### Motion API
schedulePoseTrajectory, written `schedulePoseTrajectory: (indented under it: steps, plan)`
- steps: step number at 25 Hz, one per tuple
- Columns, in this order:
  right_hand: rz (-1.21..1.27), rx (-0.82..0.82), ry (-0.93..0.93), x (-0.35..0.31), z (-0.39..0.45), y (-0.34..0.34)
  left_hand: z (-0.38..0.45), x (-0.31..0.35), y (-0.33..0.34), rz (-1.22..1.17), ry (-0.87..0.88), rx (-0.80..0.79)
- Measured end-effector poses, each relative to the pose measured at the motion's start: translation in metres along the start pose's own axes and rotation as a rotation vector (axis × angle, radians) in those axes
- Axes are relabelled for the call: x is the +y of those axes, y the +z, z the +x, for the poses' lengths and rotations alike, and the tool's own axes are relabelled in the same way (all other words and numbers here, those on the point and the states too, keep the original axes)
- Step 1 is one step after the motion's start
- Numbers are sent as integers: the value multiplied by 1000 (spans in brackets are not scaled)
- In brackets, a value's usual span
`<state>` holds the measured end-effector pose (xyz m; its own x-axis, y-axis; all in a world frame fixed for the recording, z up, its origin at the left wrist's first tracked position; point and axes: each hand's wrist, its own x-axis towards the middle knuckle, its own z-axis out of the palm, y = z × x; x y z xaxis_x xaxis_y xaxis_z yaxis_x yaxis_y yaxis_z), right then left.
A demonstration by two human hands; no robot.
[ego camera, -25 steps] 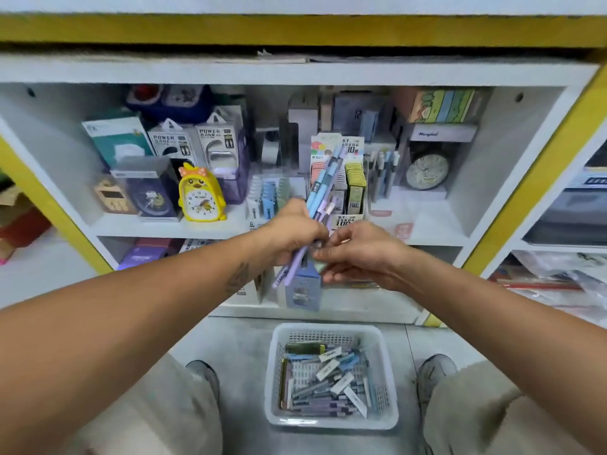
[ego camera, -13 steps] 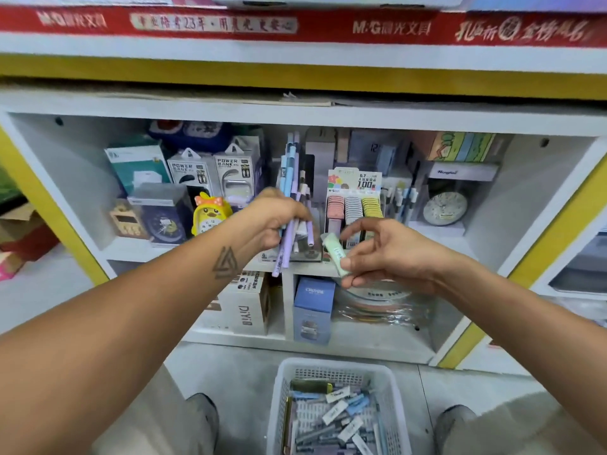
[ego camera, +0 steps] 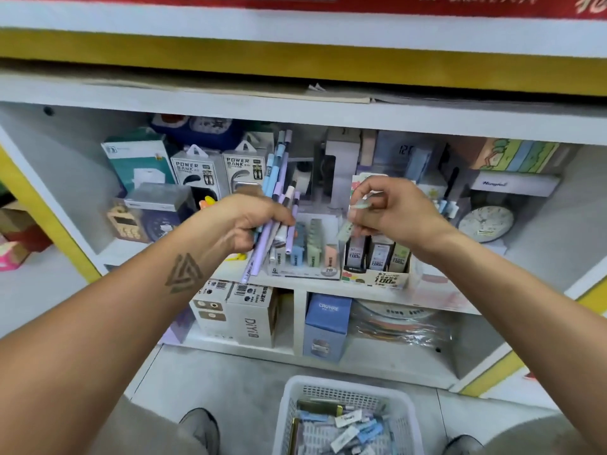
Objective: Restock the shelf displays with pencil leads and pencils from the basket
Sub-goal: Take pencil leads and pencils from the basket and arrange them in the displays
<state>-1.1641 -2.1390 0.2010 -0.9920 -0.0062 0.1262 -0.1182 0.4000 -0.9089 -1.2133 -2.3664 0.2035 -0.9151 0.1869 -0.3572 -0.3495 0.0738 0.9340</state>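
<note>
Our left hand (ego camera: 259,221) is clamped round a bundle of pencils (ego camera: 277,192), kept upright like a reserve so the other hand can work alone. Our right hand (ego camera: 391,211) pinches one pale green lead case (ego camera: 353,221) just above the lead display (ego camera: 377,261), probably lining it up with a slot there. Left of that display sits the eraser tray (ego camera: 305,254), half behind the pencils. Well below the display, on the floor between our shoes, the basket (ego camera: 285,418) holds more stock, so we judge restocking far from finished
</note>
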Motion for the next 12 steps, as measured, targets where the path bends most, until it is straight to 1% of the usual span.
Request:
schedulePoseTrajectory:
  steps: [2, 5, 7, 10, 12]
  plan:
    - [34, -36, 7, 1, 12, 6, 5, -2, -8, -9, -9, -36]
    - [-177, -40, 19, 3, 32, 12, 11, -2, -19, -7, -8, -39]
    - [-326, 4, 10, 6, 45, 14, 10, -3, -23, -35, -10, -38]
    - [-600, 134, -122, 9, 59, 20, 10, -3, -24, -69, -17, -52]
    - [-638, 157, -195, 11, 66, 26, 11, -3, -26, -87, -15, -58]
